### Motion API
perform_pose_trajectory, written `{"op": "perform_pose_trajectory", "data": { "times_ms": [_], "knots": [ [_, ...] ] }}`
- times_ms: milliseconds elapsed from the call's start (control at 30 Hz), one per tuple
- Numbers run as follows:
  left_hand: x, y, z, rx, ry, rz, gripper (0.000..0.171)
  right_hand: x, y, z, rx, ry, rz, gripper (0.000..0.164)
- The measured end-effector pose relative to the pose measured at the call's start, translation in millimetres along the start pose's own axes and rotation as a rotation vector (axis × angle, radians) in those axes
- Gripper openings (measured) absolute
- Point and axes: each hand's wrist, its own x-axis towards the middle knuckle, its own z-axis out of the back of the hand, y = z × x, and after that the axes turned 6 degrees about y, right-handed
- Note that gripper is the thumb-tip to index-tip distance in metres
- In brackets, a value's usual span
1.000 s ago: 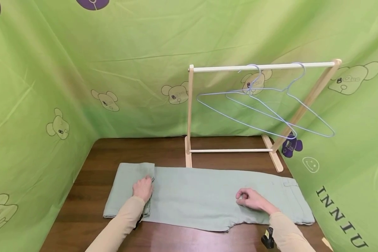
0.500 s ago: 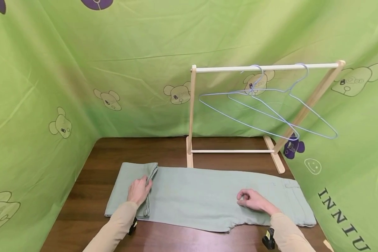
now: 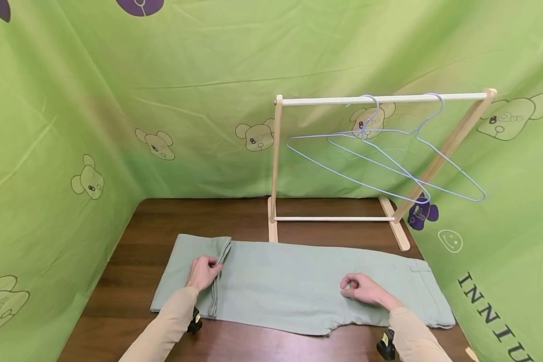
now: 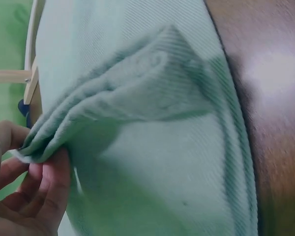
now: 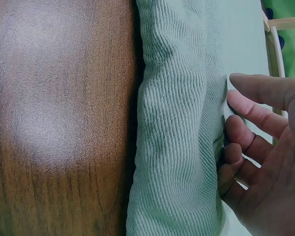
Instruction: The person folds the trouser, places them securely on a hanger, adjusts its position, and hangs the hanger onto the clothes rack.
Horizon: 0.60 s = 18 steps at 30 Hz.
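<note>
Pale green trousers lie sideways on the brown table, legs to the left and waist to the right. At the left, the leg ends are turned back in a layered fold, its upper edge raised. My left hand pinches that edge between thumb and fingers; the left wrist view shows the stacked layers in the grip. Near the crotch, my right hand rests on the trousers with loosely bent fingers and nothing held. In the right wrist view its fingertips are right at the fabric.
A wooden rack stands at the back right of the brown table. Two lilac wire hangers hang from its white rail. Green printed cloth walls the back and both sides.
My left hand has shifted from lying closed on the fold to pinching its edge, and the edge has lifted off the trousers. The right hand stays in place.
</note>
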Motion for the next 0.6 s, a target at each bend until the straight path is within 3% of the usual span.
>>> {"op": "perform_pose_trajectory", "data": {
  "times_ms": [200,600],
  "knots": [
    [1.1,-0.4,-2.1,-0.047,0.036,-0.029,0.041,-0.6,-0.7,-2.4,0.001,-0.001,-0.002,0.013],
    [6.3,-11.6,-10.8,-0.063,0.056,-0.026,0.022,1.7,-2.2,-0.2,-0.005,-0.002,-0.005,0.014]
  ]
}}
